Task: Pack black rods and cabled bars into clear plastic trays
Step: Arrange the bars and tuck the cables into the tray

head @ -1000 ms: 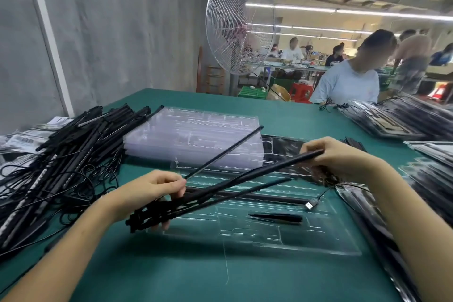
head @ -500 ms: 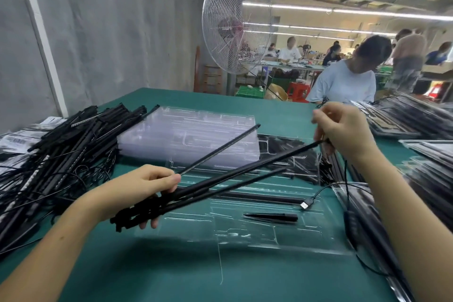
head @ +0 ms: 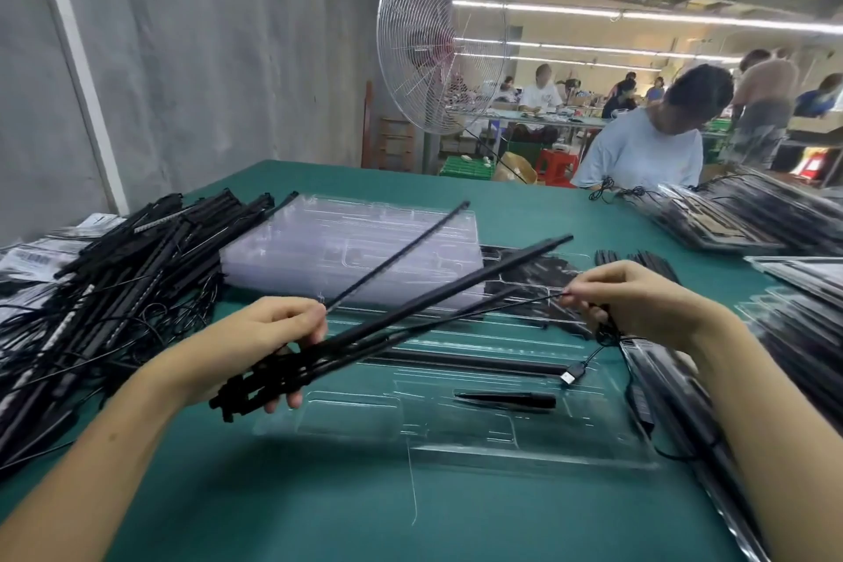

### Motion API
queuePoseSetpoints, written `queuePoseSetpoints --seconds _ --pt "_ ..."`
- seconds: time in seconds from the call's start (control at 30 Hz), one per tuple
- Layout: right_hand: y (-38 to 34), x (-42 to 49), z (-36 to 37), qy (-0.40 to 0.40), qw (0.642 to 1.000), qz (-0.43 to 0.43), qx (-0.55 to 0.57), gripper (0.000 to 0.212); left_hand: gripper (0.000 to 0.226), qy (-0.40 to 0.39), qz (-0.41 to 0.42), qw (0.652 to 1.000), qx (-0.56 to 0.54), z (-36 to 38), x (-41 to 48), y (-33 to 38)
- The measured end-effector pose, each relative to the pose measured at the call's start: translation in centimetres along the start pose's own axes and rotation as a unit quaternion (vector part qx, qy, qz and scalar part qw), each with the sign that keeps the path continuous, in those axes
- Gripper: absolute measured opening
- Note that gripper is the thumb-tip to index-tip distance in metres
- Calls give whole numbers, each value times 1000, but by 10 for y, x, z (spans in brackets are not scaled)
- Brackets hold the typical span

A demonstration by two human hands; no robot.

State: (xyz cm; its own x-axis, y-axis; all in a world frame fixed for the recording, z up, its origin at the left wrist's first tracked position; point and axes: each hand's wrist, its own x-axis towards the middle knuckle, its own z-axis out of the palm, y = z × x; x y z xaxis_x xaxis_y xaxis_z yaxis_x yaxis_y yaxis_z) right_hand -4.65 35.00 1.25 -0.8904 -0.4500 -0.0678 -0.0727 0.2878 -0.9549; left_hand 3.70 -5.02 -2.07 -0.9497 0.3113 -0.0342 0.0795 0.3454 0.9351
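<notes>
My left hand (head: pixel 269 333) grips the near ends of a fan of long black rods (head: pixel 438 292), which slant up to the right above the table. My right hand (head: pixel 638 301) pinches a thin black cable (head: pixel 511 306) that runs from the bundle; the cable's loose part hangs below the hand and ends in a USB plug (head: pixel 569 376). Below both hands lies an open clear plastic tray (head: pixel 524 447) on the green table. In it a black bar (head: pixel 470 361) fills a long slot, and a short black piece (head: pixel 506 400) sits nearer me.
A heap of black rods and cables (head: pixel 91 297) covers the table's left. A stack of clear trays (head: pixel 356 251) stands behind my hands. Filled trays (head: pixel 748 219) pile up at the right and far right. A person (head: pixel 647 141) works across the table, beside a standing fan (head: pixel 438 37).
My right hand came down from near the longest rod's tip and now pinches the thin cable lower, in front of me. My left hand kept hold of the rods.
</notes>
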Motion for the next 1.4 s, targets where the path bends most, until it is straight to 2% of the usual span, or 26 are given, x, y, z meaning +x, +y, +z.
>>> queuePoseSetpoints --seconds 0.13,0.2,0.3,0.4,0.47,0.53,0.6,0.73,0.87,0.97,1.03,1.2,1.4 --pt "-12 7 6 97 991 -67 -58 8 37 -30 -2 999 26 10 0 3" --pt "-15 11 9 138 981 -90 -100 19 40 -35 12 999 13 10 -2 6" --pt "-18 14 17 169 972 -92 -138 15 36 -57 47 997 -4 9 -5 9" --pt "-22 17 23 183 964 -100 -166 20 43 -83 58 995 3 9 -8 9" --pt "-25 16 24 173 976 -117 -65 18 43 -95 50 994 37 11 -7 9" --pt "-29 11 21 139 981 -130 36 15 34 -106 43 991 68 14 -6 10" --pt "-34 5 17 111 982 -137 72 14 27 -109 58 986 113 17 -5 12" --pt "-45 -2 11 124 977 -160 70 13 36 -48 118 958 255 26 -8 16" --pt "-52 -8 1 209 955 -206 31 13 62 57 189 942 272 40 -10 24" --pt "-50 -11 -3 262 939 -223 -36 16 69 117 276 892 337 45 -9 22" --pt "-47 -11 0 283 929 -229 -61 16 70 121 284 878 365 47 -6 18" --pt "-47 -7 13 290 927 -217 -97 15 78 44 183 950 248 48 14 -4" --pt "-38 0 26 272 940 -188 -88 15 73 48 125 968 211 23 24 -19"
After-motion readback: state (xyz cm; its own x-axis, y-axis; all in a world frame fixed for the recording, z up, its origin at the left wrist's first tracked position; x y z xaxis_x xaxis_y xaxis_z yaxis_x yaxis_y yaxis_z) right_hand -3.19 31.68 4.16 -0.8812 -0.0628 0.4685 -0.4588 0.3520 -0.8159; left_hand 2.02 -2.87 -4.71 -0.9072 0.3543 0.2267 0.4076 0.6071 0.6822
